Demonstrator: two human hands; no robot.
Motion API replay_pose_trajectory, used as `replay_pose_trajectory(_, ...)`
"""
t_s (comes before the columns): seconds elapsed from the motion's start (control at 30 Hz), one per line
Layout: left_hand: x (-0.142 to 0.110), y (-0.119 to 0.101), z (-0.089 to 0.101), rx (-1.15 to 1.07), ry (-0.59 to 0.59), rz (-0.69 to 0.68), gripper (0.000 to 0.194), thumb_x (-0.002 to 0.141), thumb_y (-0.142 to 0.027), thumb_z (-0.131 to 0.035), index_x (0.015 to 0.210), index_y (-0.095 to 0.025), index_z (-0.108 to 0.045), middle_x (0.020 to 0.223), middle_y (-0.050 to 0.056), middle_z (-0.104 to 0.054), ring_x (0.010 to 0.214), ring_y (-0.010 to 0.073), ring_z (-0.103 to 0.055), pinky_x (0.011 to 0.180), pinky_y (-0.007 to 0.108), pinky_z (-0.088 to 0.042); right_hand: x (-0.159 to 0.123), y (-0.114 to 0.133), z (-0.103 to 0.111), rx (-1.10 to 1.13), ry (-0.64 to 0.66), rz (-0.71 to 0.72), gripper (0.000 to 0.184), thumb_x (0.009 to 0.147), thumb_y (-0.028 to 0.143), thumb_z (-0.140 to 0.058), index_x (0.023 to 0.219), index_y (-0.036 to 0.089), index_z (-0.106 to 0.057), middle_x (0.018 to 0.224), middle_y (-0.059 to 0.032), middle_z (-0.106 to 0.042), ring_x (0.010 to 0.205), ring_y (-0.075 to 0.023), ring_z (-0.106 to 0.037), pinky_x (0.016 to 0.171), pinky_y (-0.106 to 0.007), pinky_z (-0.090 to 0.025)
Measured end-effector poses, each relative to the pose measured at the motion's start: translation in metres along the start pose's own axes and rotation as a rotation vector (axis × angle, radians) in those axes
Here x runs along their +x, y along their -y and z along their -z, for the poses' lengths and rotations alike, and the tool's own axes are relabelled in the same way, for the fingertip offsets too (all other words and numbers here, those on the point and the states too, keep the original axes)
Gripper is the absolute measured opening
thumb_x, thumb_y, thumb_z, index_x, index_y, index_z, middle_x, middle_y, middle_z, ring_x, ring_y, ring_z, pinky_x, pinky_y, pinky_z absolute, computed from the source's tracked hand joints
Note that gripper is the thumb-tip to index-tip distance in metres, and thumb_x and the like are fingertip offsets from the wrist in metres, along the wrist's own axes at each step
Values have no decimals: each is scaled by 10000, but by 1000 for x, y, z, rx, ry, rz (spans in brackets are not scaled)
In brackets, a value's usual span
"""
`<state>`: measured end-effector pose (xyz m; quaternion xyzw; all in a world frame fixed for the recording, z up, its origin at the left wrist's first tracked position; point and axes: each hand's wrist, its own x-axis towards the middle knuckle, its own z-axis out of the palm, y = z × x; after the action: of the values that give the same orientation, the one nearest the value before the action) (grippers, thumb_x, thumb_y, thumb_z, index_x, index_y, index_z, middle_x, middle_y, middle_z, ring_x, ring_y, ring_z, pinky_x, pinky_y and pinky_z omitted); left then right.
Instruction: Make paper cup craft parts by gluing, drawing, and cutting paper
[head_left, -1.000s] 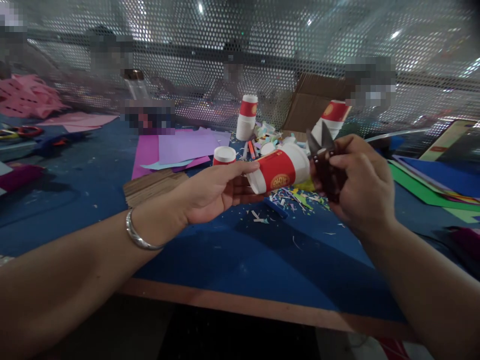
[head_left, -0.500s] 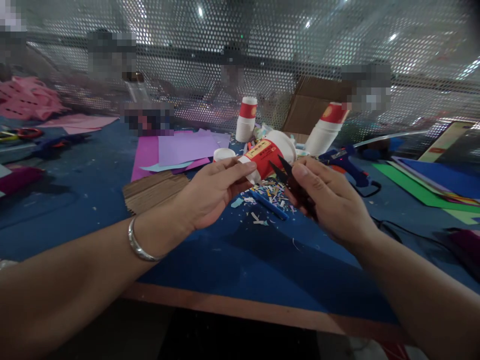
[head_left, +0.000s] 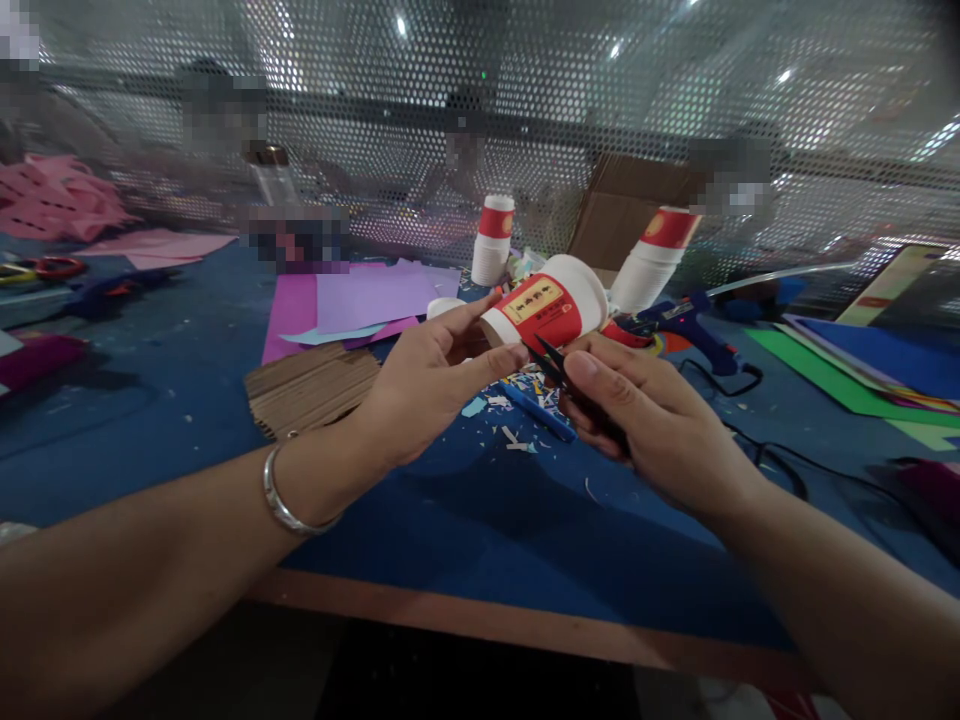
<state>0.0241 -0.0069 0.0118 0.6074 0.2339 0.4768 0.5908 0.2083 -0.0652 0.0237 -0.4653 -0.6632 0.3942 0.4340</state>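
Tilted on its side, a white and red paper cup (head_left: 551,308) is gripped near its base by my left hand (head_left: 442,375), with the wide rim pointing up and to the right. My right hand (head_left: 637,405) is closed around a dark pointed cutting tool, which looks like small scissors (head_left: 553,362); most of the handle is hidden in the fingers. The two tips are slightly apart and lie close to the lower side of the cup. Whether they touch the cup I cannot tell. Beneath the hands are paper scraps (head_left: 517,438) and a blue stick-like tool (head_left: 541,414).
Stacked paper cups (head_left: 493,240) and a leaning stack (head_left: 656,260) stand behind. A blue glue gun (head_left: 694,328) with a cord lies right. Purple paper (head_left: 367,297) and corrugated cardboard (head_left: 311,388) lie left, coloured sheets (head_left: 862,365) far right. A perforated metal screen (head_left: 555,90) rises behind.
The cup has turned in my left hand and shifted slightly right, showing more of its yellow label. My right hand and the tool have moved slightly left and down, and the tips are closer together.
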Motion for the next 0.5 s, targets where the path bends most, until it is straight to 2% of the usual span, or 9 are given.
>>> replay_pose_trajectory(0.2,3,9,7,94,-80,-97,601,768,-233,-837,1334,-190,-640,1281,77,-720,1177,238,-671,1062,385,-511,1,-5,-4,125,8,-23,417,984,545,-549,750,210,-464,602,60,-425,444,-51,-364,375,-203,-230)
replay_pose_trajectory(0.37,2,9,7,152,-114,-173,585,748,-231,-848,1299,-209,-653,1286,60,-719,1194,255,-673,1082,426,-529,-1,-7,-5,136,-35,-30,405,986,526,-561,748,208,-482,606,54,-426,467,-57,-363,395,-212,-241)
replay_pose_trajectory(0.5,1,8,3,178,-157,-185,537,738,-219,-847,1232,-191,-636,1227,70,-733,1118,233,-705,1006,397,-582,-3,-7,-7,168,-42,-39,402,980,522,-573,742,211,-480,608,51,-423,480,-62,-354,408,-220,-244)
